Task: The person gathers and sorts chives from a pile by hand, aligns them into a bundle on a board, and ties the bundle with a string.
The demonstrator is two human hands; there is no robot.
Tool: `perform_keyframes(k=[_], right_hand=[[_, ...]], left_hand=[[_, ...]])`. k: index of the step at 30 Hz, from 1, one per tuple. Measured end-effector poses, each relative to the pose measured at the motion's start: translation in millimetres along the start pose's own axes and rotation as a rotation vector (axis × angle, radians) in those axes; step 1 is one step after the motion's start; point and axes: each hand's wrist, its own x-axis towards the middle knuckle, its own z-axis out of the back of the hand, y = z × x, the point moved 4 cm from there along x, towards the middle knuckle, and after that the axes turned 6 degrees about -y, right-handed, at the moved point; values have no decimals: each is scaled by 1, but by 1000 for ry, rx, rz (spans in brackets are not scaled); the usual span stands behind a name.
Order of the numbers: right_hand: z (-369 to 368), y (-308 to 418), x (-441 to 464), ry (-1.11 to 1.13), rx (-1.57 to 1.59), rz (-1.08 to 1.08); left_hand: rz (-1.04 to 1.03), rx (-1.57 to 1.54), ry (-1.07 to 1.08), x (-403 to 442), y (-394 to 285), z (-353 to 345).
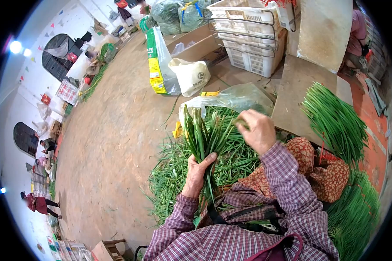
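Crates (pixel 248 55) beyond the grip to its right, pale bag (pixel 188 78) and carton (pixel 200 39) straight beyond it, standing person (pixel 39 204) far left of it

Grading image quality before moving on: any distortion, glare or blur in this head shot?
Head view: fisheye distortion, black rounded border, white wall leaning; head view: glare around the bright lamp, upper left; head view: left hand and green stalks fairly crisp, right hand perhaps slightly soft.

The brown floor (pixel 109 126) bears loose green stalks (pixel 236 168), a white bag (pixel 190 79) and stacked crates (pixel 249 45).
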Motion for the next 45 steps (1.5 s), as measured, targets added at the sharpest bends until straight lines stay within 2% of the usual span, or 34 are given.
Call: perform_keyframes(k=[3,4,6,9,10,12,14,16,18,20,24,26,28,30,32,36,38,42,43,45], right_hand=[[17,-35,9,5,-36,-183],[26,-32,12,-91,-59,-42],[26,-18,12,-68,148,-96],[18,13,10,33,293,-157],[16,24,10,160,258,-212],[2,28,7,0,264,-96],[-2,23,6,-10,303,-116],[0,-1,7,-37,172,-179],[11,-30,8,-80,-28,-188],[12,-67,6,42,-249,-286],[6,-76,-4,143,-240,-329],[-11,-55,-7,125,319,-461],[-5,-12,-3,312,570,-509],[-30,2,-12,433,1133,-742],[-40,13,-17,451,1386,-832],[-47,31,-17,318,1325,-746],[-43,32,-13,202,1157,-604],[-39,34,-13,183,985,-550],[-38,36,-13,88,966,-506],[-40,28,-16,71,944,-531]], left_hand=[[18,-2,62,0,3,8],[20,-2,61,0,4,9],[14,54,22,1,5,9],[-13,65,24,-3,0,-2],[-12,67,26,-5,-1,-7],[-114,65,-29,-8,-6,-15],[-115,67,-22,-6,-4,-4],[29,10,-26,0,5,14],[-37,-23,-94,2,-1,23],[-17,-16,-88,2,-4,33],[-4,-54,-5,4,-1,33],[51,-144,7,2,3,25],[97,-127,36,1,10,20],[117,-182,93,-3,13,10],[146,-221,125,-6,18,2],[199,-255,132,-13,28,-13],[212,-266,101,-15,27,-16],[200,-221,140,-15,30,-11],[239,-324,106,-14,30,-12],[302,-421,62,-9,31,-8]])
